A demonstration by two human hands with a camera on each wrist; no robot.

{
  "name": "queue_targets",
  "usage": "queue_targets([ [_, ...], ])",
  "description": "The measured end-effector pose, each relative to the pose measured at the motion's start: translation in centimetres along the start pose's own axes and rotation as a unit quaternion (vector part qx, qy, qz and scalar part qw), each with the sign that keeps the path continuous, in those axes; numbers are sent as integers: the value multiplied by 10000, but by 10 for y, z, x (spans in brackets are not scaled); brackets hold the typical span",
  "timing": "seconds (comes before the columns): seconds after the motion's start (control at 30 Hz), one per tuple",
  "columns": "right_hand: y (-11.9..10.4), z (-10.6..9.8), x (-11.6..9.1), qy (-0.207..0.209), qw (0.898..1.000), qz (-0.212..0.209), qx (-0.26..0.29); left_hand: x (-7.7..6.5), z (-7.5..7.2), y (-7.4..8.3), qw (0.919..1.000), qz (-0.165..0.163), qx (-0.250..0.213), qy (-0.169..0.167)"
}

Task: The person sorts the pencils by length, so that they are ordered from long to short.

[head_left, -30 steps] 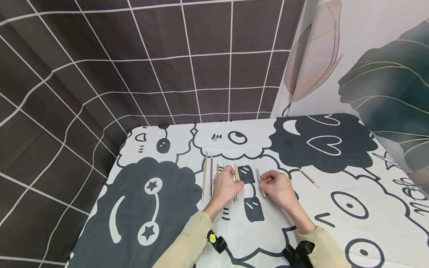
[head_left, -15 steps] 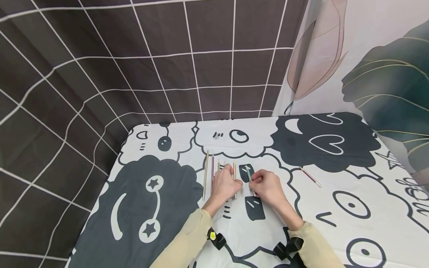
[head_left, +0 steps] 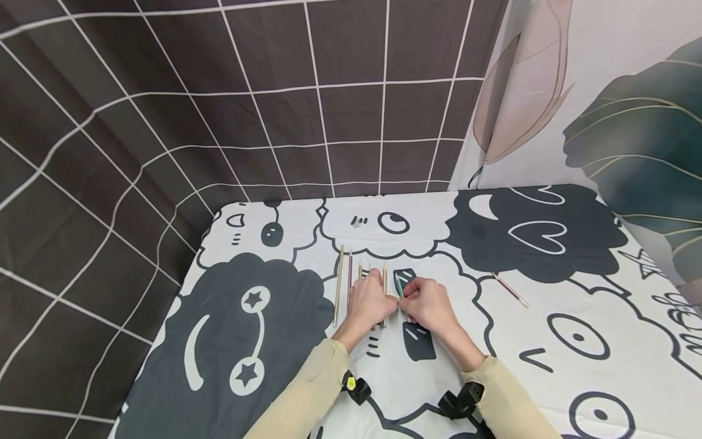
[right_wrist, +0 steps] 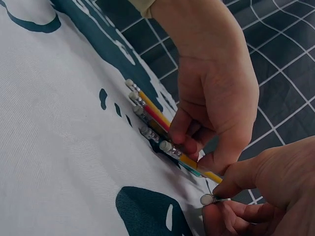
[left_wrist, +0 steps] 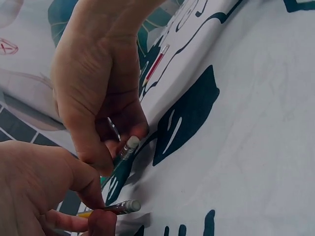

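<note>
My left hand (head_left: 368, 299) is over a row of pencils lying side by side, its thumb and finger pinching a yellow pencil (right_wrist: 184, 158) at the row's right end. Close beside it, my right hand (head_left: 430, 303) pinches a teal pencil (head_left: 398, 285), whose pale eraser end shows in the left wrist view. The two hands' fingertips almost meet. Left of the hands lie a gold pencil (head_left: 338, 286) and a dark red pencil (head_left: 349, 274). Below my left hand, in the right wrist view, a green pencil (right_wrist: 149, 132) also shows; the hand hides parts of the row.
A red pencil (head_left: 510, 289) lies apart, slanted, to the right on the patterned cloth (head_left: 460, 378). A dark gridded curtain (head_left: 274, 110) hangs behind and to the left. A leaf-printed hanging (head_left: 636, 134) stands at the back right.
My right hand has moved left with the teal pencil, up beside the row and my left hand. The left hand has stayed over the row.
</note>
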State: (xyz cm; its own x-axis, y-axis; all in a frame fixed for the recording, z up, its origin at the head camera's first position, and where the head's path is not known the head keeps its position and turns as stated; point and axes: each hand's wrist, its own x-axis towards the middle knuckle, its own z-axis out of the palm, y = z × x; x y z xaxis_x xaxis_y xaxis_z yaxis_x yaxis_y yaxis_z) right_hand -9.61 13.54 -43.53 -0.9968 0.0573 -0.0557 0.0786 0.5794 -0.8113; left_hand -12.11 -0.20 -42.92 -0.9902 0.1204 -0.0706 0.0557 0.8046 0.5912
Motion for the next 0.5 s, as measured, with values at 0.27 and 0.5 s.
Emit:
queue_targets([
  [0.27,1,4,2,-162,9998,77,-75,2,1,2,9994,-12,342,-96],
  [0.5,3,5,4,-238,9993,-164,-219,3,0,2,9982,165,501,-287],
])
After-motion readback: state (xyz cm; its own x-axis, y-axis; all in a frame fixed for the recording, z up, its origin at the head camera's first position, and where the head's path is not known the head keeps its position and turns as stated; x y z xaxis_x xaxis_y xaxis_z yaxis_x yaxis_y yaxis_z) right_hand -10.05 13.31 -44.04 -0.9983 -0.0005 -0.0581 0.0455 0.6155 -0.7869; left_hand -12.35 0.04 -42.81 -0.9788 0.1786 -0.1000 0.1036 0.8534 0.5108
